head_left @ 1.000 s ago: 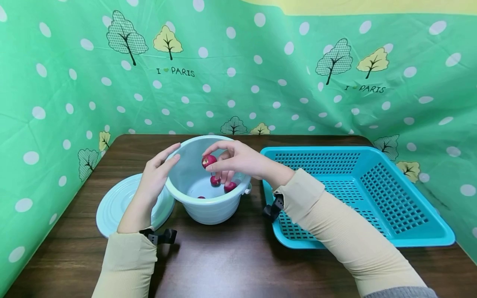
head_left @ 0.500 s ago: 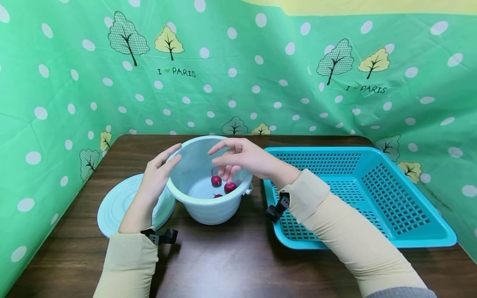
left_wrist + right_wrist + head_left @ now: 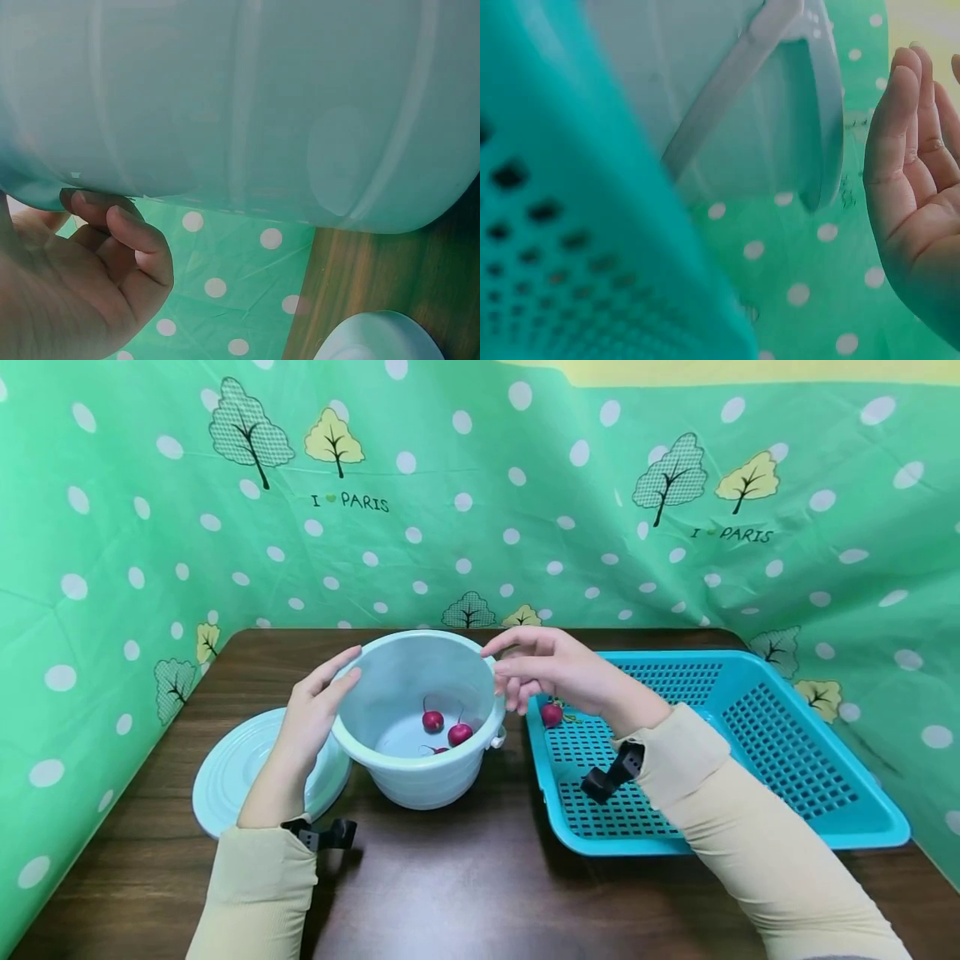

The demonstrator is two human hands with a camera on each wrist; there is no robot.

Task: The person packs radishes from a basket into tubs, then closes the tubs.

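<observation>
A light blue bucket stands upright on the table, several small red radishes on its floor. At its left rim my left hand holds on, thumb over the edge; the left wrist view has the curled fingers tucked under the rim against the wall. My right hand, fingers relaxed and holding nothing, hovers between the bucket's right rim and the basket. In the right wrist view the palm of this hand faces the bucket. Another radish lies at the left end of the turquoise basket.
A round light blue lid lies left of the bucket, partly behind the left forearm. The bucket's handle hangs along its outer wall. Behind the wooden table hangs a green dotted cloth.
My right hand held a radish over the bucket, let go of it, and has moved right, out past the rim. The radish in the basket now shows. The left hand stayed in place.
</observation>
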